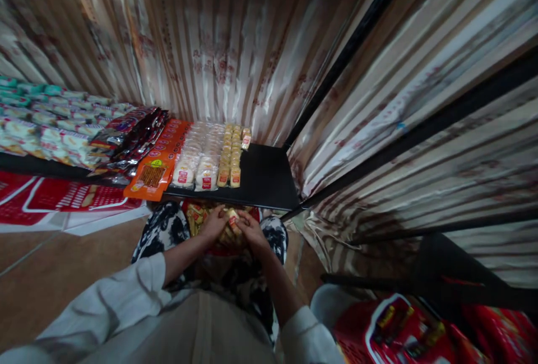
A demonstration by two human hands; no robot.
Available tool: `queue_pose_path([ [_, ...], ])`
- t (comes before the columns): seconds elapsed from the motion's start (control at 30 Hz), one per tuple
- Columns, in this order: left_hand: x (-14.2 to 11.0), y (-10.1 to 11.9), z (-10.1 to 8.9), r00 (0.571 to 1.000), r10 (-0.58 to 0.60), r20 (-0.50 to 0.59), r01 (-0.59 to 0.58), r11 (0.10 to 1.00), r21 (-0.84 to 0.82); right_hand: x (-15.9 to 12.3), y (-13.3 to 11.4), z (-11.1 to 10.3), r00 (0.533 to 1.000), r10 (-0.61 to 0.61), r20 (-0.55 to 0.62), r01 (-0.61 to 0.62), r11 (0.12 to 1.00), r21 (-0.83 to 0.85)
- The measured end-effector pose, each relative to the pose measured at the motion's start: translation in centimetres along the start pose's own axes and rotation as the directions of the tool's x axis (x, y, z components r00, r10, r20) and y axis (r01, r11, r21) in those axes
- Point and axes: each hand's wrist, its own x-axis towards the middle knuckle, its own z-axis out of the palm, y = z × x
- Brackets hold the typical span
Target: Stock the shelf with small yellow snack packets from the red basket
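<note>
Between my two hands is a small yellow snack packet with a red-and-white label. The fingers of my left hand close on its left side, while my right hand grips it from the right. Below them, between my knees, a red container holds many similar yellow packets. Just beyond my hands, on a black shelf, rows of the same yellow packets stand lined up. Beside these rows are pale wrapped packets.
Left along the shelf lie an orange snack bag, dark shiny packs and many white-and-green packets. Red baskets sit beneath. Black frame bars cross at right before a striped curtain. Red bags lie lower right.
</note>
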Motion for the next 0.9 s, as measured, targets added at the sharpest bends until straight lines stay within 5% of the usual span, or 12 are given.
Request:
queue_pose_path([
  [0.1, -1.0, 2.0, -0.1, 0.997, 0.008, 0.076, 0.006, 0.983, -0.184, -0.4, -1.4, -1.0, 0.992, 0.099, 0.083, -0.115, 0.969, 0.216],
  [0.2, -1.9, 3.9, -0.2, 0.994, -0.044, 0.098, 0.078, 0.925, -0.373, -0.7, -2.8, -1.8, 0.992, 0.119, 0.028, -0.122, 0.946, 0.3],
  [0.43, -1.5, 6.5, 0.8, 0.972, -0.234, 0.033, 0.186, 0.672, -0.717, 0.1, -4.6, -1.7, 0.99, 0.077, -0.121, 0.001, 0.843, 0.538],
  [0.6, -0.4, 7.6, 2.6, 0.956, -0.289, 0.06, 0.217, 0.55, -0.807, 1.5, -4.3, -0.6, 0.987, 0.004, -0.16, 0.079, 0.857, 0.509],
  [0.73, 0.3, 8.6, 3.6, 0.951, -0.303, 0.057, 0.221, 0.54, -0.812, 2.8, -4.0, -0.9, 0.965, -0.05, -0.257, 0.155, 0.899, 0.41],
  [0.9, 0.7, 9.8, 4.2, 0.95, -0.289, 0.122, 0.29, 0.658, -0.695, 4.8, -4.6, -2.6, 0.933, -0.111, -0.341, 0.208, 0.942, 0.262],
])
